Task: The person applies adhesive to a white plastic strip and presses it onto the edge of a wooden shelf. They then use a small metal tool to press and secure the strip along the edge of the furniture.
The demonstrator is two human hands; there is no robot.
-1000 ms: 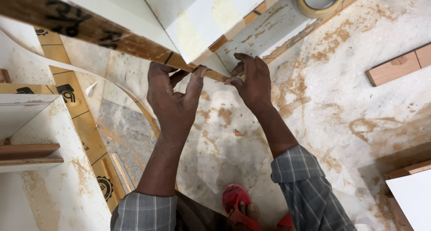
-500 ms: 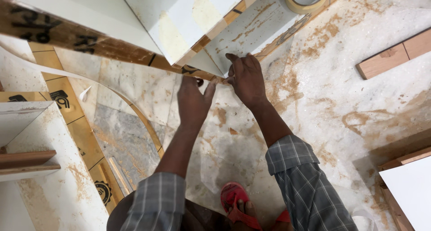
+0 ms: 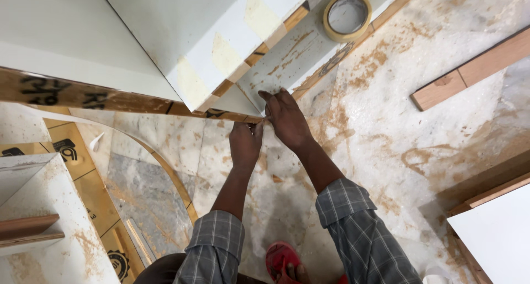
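A thin brown edge-banding strip [image 3: 99,96] runs along the lower edge of a big white laminated board [image 3: 138,35]. My left hand [image 3: 245,143] pinches the strip's end by the board's corner. My right hand [image 3: 287,118] presses fingertips on the same corner, thumb meeting the left fingers. Pale tape patches [image 3: 223,49] sit on the board's near edge. Both sleeves are grey check.
A roll of masking tape [image 3: 346,14] lies on a white panel behind the hands. A wooden batten [image 3: 469,71] lies at the right on the dusty marble floor [image 3: 386,151]. A curved golden strip [image 3: 165,173], white panels at left and lower right, and a red sandal [image 3: 279,259].
The view has drawn back and shifted. My left hand has closed from a spread palm to a pinch on the strip's end, and my right hand stays at the corner.
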